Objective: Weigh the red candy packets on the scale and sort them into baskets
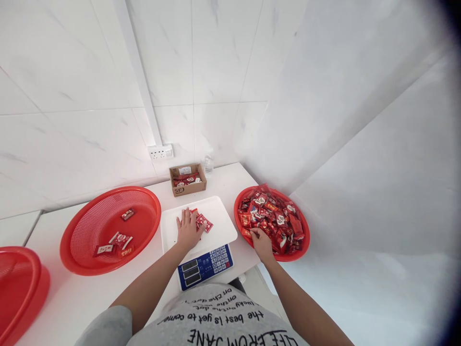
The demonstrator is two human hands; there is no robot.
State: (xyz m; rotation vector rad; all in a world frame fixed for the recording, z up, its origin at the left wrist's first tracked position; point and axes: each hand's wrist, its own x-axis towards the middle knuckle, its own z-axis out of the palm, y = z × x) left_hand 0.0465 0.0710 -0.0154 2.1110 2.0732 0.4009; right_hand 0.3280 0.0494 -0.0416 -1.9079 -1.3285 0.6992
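My left hand (188, 232) lies on the white tray (219, 216) of a digital scale (207, 265), fingers spread. It rests over several red candy packets (204, 223), partly covering them. At the near left rim of a red basket (305, 226) heaped with red-wrapped packets (271, 216), my right hand (262, 244) has its fingertips pinched together on a small red packet (247, 233). The hand hides part of that packet.
Left of the scale stands a wide red mesh basket (153, 211) with several packets (121, 239) inside. Another red basket (34, 283) is at the far left. Behind the tray are a cardboard box (190, 190) of packets and a clear plastic bottle (208, 165), near the wall.
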